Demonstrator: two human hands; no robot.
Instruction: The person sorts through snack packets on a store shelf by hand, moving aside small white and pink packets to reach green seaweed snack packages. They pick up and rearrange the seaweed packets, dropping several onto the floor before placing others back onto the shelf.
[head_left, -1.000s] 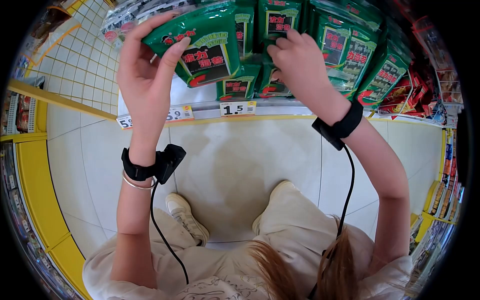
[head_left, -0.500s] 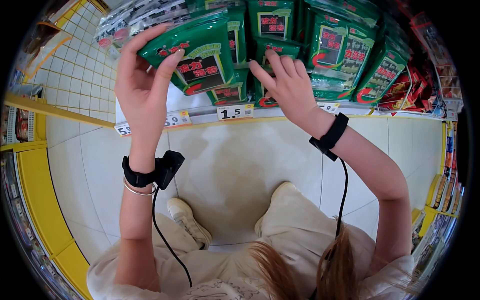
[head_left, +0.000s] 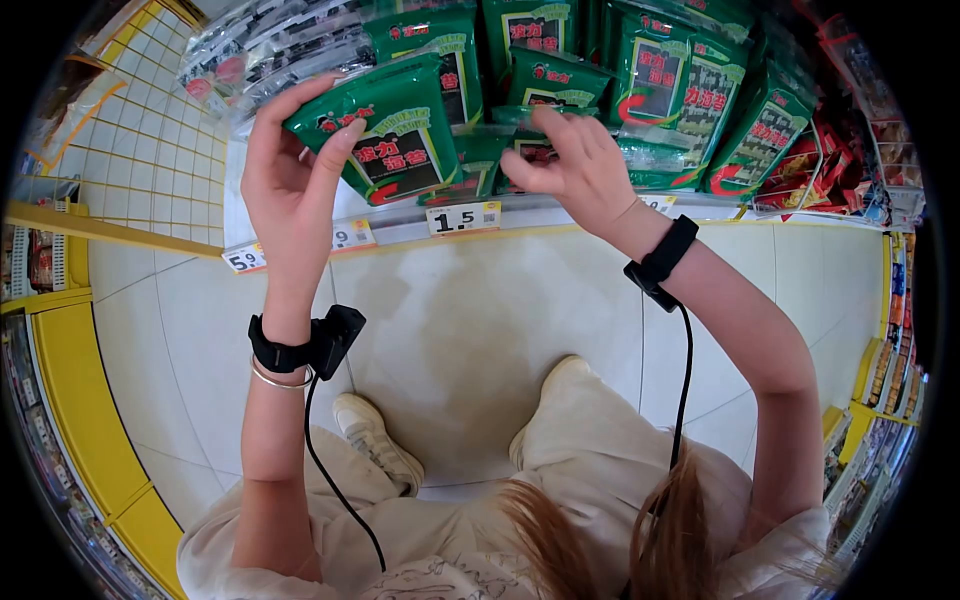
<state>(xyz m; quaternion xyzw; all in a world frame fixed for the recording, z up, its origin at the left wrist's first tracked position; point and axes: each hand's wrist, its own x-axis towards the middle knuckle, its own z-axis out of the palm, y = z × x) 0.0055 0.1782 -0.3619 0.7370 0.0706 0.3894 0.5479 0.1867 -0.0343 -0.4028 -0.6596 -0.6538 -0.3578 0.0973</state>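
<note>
My left hand (head_left: 290, 190) is closed on a green seaweed packet (head_left: 405, 150), thumb on its printed front and fingers behind, holding it tilted above the shelf's front edge. My right hand (head_left: 595, 180) has its fingers curled at the top of another seaweed pack (head_left: 532, 150) low in the front row. That pack is partly covered by the fingers, and the fingertips' grip is partly hidden. Behind it stands an upright green packet (head_left: 555, 80). More of the same packets (head_left: 655, 75) are lined up to the right.
Price tags (head_left: 463, 219) run along the shelf's front edge. Clear-wrapped packs (head_left: 290, 75) lie at the back left, beside a yellow wire rack (head_left: 170, 130). Red packets (head_left: 815, 165) fill a wire basket at right. Black cables (head_left: 687, 390) hang from both wrist straps.
The held packet in my left hand has shifted slightly left and down. My right hand's fingers have curled in at the low front pack, and the packet behind it shows more.
</note>
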